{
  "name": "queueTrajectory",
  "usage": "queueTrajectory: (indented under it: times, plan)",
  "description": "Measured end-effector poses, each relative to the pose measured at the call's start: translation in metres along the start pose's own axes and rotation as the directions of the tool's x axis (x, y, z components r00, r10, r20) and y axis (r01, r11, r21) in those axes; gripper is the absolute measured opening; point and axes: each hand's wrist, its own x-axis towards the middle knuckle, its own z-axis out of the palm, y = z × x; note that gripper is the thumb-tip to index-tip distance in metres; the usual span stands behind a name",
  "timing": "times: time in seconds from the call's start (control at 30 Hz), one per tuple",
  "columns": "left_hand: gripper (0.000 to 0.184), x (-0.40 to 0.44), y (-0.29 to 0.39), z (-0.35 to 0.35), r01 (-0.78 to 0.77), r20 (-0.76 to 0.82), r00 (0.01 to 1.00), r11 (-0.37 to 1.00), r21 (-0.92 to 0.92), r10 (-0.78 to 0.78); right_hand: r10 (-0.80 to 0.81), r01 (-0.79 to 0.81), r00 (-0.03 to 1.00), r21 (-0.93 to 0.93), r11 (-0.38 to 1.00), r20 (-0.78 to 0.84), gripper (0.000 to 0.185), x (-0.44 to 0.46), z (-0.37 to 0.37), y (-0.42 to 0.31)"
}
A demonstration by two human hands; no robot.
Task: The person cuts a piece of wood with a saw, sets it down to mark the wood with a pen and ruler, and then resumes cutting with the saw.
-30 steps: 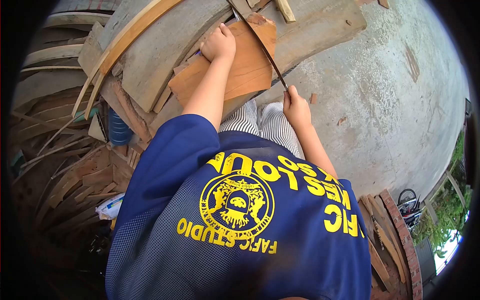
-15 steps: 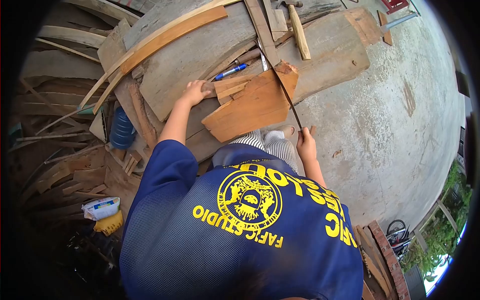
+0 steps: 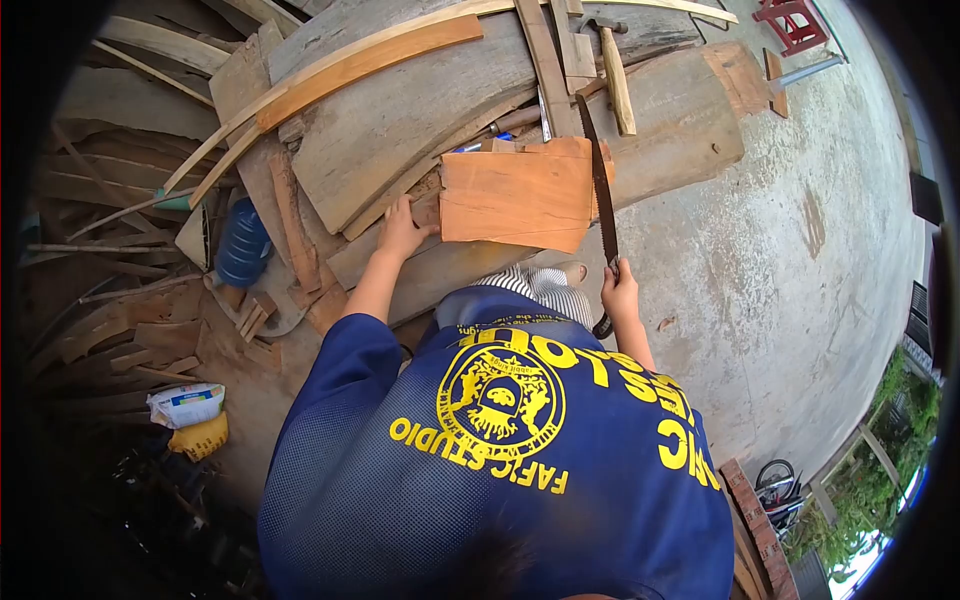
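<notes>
A reddish-brown wooden board lies over a grey plank in front of my knees. My left hand is at its left end, thumb and fingers around a small brown wooden block beside the board; part of the grip is hidden. In my right hand is a handsaw, held by the handle with its dark blade pointing away from me. The blade runs along the board's right edge, teeth toward the board. Whether it touches the wood, I cannot tell.
A hammer rests on the planks beyond the board. Long curved wood strips lie at the upper left. A blue water bottle and scrap wood are to the left. A red stool stands at the far right on the concrete floor.
The board has turned to lie squarer to me, mostly covering the blue marker. The saw has swung from a slant across the board to its right edge, blade face now showing.
</notes>
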Motion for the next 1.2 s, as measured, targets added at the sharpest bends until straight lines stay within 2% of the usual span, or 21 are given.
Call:
queueTrajectory:
  times: [0.03,0.07,0.2,0.3,0.5,0.63,0.77,0.83,0.9,0.93,1.0,1.07,1.13,1.17,1.2]
  plan:
    - [0.052,-0.007,0.01,0.001,-0.089,-0.142,0.984,0.983,0.158,0.112,-0.005,0.005,1.0,0.003,1.0,0.001,0.014,0.001,0.0,-0.002]
    - [0.066,-0.011,0.02,0.001,-0.085,-0.106,0.988,0.974,0.21,0.109,-0.028,0.028,1.0,-0.005,1.0,-0.013,0.014,0.002,0.0,-0.004]
    - [0.066,0.001,0.005,0.038,-0.108,-0.117,0.982,0.949,0.297,0.148,-0.037,0.037,0.999,-0.036,0.999,0.007,0.012,0.007,-0.008,-0.007]
    - [0.065,-0.015,0.015,0.01,-0.153,-0.172,0.966,0.962,0.226,0.194,-0.035,0.036,0.999,-0.063,0.997,0.026,0.011,0.009,-0.012,-0.008]
    - [0.068,-0.032,-0.021,-0.042,-0.274,-0.14,0.937,0.923,0.271,0.32,-0.031,0.032,0.999,-0.106,0.994,0.015,0.011,0.014,-0.012,-0.013]
    - [0.066,-0.052,-0.062,-0.092,-0.232,-0.146,0.946,0.919,0.319,0.289,-0.041,0.045,0.999,-0.182,0.982,0.026,0.012,0.013,-0.014,-0.025]
    - [0.067,-0.062,-0.097,-0.112,-0.11,-0.266,0.945,0.952,0.286,0.19,-0.079,0.086,0.996,-0.21,0.974,0.04,0.012,0.014,-0.014,-0.043]
    - [0.067,-0.058,-0.098,-0.112,-0.072,-0.318,0.935,0.961,0.266,0.158,-0.05,0.061,0.997,-0.254,0.965,0.053,0.011,0.017,-0.014,-0.045]
    - [0.066,-0.042,-0.091,-0.102,0.049,-0.429,0.903,0.988,0.146,0.019,-0.057,0.071,0.997,-0.264,0.962,0.06,0.01,0.016,-0.016,-0.044]
    - [0.071,-0.028,-0.091,-0.092,0.114,-0.403,0.913,0.988,0.103,-0.063,-0.066,0.08,0.996,-0.238,0.968,0.066,0.01,0.016,-0.016,-0.043]
    - [0.075,-0.01,-0.062,-0.068,0.421,-0.451,0.844,0.88,0.221,-0.29,-0.08,0.095,0.994,-0.219,0.971,0.077,0.009,0.013,-0.016,-0.043]
    - [0.076,0.004,-0.037,-0.054,0.242,-0.368,0.912,0.963,0.122,-0.183,-0.11,0.119,0.993,-0.249,0.961,0.053,0.009,0.011,-0.017,-0.048]
    - [0.06,0.018,-0.009,-0.039,-0.021,-0.335,0.942,0.998,-0.062,-0.001,-0.121,0.128,0.992,-0.248,0.96,0.043,0.009,0.012,-0.016,-0.046]
    - [0.055,0.033,0.0,-0.032,-0.045,-0.154,0.988,0.933,-0.356,-0.011,-0.126,0.131,0.991,-0.237,0.963,0.035,0.009,0.011,-0.015,-0.045]
    - [0.05,0.05,0.009,-0.027,-0.012,0.026,0.999,0.786,-0.618,0.035,-0.105,0.111,0.994,-0.244,0.963,0.04,0.009,0.011,-0.015,-0.045]
